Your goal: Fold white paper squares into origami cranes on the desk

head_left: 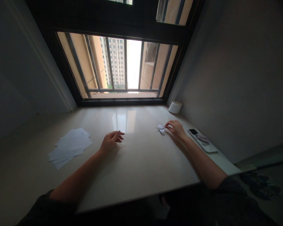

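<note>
My left hand hovers low over the pale stone tabletop with its fingers loosely curled and nothing in them. The nearest thing to it is a loose pile of white paper sheets, off to its left. My right hand is at the far right of the table, its fingertips pinching a small folded white paper figure. The figure looks like origami, but its exact shape is too small to tell.
A white cylindrical cup stands in the far right corner by the barred window. A black phone and some small items lie on a white flat box along the right wall.
</note>
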Tool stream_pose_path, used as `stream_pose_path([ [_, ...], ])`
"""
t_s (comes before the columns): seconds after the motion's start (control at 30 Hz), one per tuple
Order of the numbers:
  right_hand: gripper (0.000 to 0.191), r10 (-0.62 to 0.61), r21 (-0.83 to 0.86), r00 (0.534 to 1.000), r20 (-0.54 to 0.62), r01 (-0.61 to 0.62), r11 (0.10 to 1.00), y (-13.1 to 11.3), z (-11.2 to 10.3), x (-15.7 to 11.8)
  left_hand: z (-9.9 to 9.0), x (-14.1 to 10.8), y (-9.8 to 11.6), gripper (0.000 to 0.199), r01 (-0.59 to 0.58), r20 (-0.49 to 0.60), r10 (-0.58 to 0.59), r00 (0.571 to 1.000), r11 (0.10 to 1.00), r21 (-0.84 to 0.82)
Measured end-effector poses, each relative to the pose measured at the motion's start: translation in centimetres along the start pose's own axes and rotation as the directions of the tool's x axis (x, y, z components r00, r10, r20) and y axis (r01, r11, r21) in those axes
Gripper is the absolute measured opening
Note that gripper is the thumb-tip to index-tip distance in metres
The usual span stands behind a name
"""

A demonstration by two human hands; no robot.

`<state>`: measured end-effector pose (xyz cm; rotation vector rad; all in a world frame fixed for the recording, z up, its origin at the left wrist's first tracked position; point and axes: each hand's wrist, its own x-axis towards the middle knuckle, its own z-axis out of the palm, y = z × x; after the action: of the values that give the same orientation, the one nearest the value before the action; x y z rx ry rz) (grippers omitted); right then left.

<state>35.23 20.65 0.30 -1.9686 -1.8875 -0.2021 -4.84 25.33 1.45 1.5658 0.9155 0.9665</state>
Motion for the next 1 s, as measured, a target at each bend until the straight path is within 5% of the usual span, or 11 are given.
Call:
stream_pose_path([
  [0.23, 0.019, 0.004, 0.031, 0.997, -0.076, -0.002, 1.0, -1.8, -2.3, 0.0, 0.0, 0.0, 0.1, 0.042, -0.006, -0.025, 0.006, 1.0, 1.0, 0.0],
  [0.43, 0.018, -0.109, 0.205, 0.975, -0.192, 0.149, 0.967, -13.3, -5.2, 0.7, -0.2, 0.0, 0.2, 0.042, -0.023, -0.061, 0.024, 0.998, 1.0, 0.012],
  [0.57, 0.017, -0.239, 0.269, 0.968, -0.077, 0.251, 0.93, -22.0, -2.5, 0.8, -0.3, -0.4, 0.9, 0.04, -0.111, -0.149, 0.119, 0.982, 0.992, 0.061],
  [0.67, 0.017, -0.249, 0.265, 0.968, 0.021, 0.234, 0.935, -25.6, 1.1, 0.5, -0.6, -0.8, 1.6, 0.038, -0.167, -0.199, 0.207, 0.958, 0.965, 0.203],
  [0.87, 0.023, -0.314, 0.265, 0.949, 0.03, 0.295, 0.918, -26.5, 4.9, -0.6, -1.0, -0.9, 1.9, 0.029, -0.106, -0.18, 0.209, 0.961, 0.883, 0.458],
  [1.0, 0.021, -0.323, 0.275, 0.944, 0.06, 0.296, 0.915, -26.2, 4.7, -0.8, -3.3, -0.3, 1.8, 0.023, -0.088, -0.09, 0.249, 0.964, 0.62, 0.779],
])
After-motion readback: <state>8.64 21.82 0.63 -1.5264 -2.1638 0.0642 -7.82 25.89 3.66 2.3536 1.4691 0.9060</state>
